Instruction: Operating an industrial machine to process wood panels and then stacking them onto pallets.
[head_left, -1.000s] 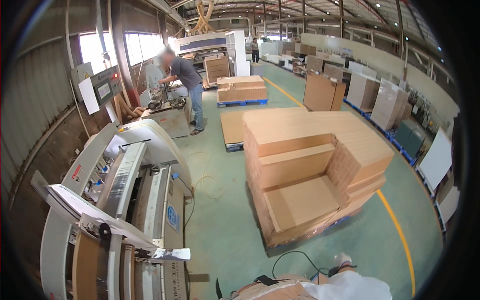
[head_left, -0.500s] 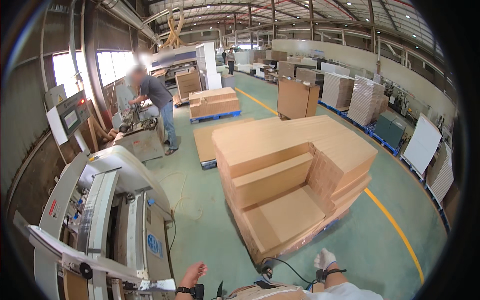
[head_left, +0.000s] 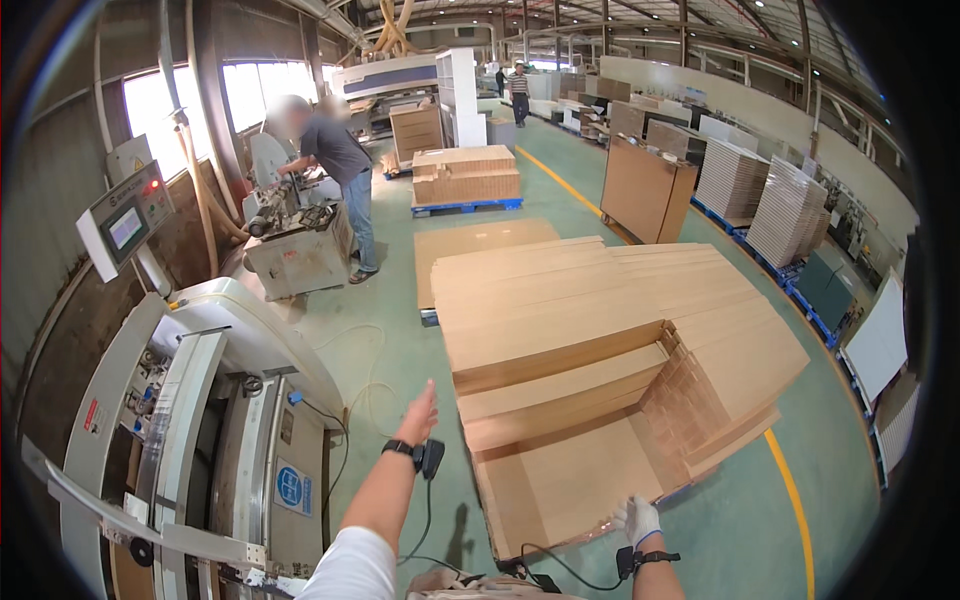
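My left hand [head_left: 420,413] is bare and stretched forward with its fingers extended. It hangs over the floor to the left of a large stack of brown boards [head_left: 530,290], apart from it and holding nothing. My right hand [head_left: 638,520], in a white glove, is at the near edge of the stack's lower recessed part [head_left: 570,480]. Its fingers look spread with nothing in them; whether they touch the boards I cannot tell. Dark straps with small devices and cables circle both wrists.
A machine with a white frame [head_left: 235,300] stands close on my left, its control panel [head_left: 125,228] behind. Further back, a person [head_left: 340,175] bends over another machine [head_left: 300,255]. A low pallet stack [head_left: 465,178] lies ahead. A yellow floor line [head_left: 790,490] runs along the right.
Both hands have moved forward and up; the left reaches out much further. My right hand has come to the stack's near edge. The whole view has shifted.
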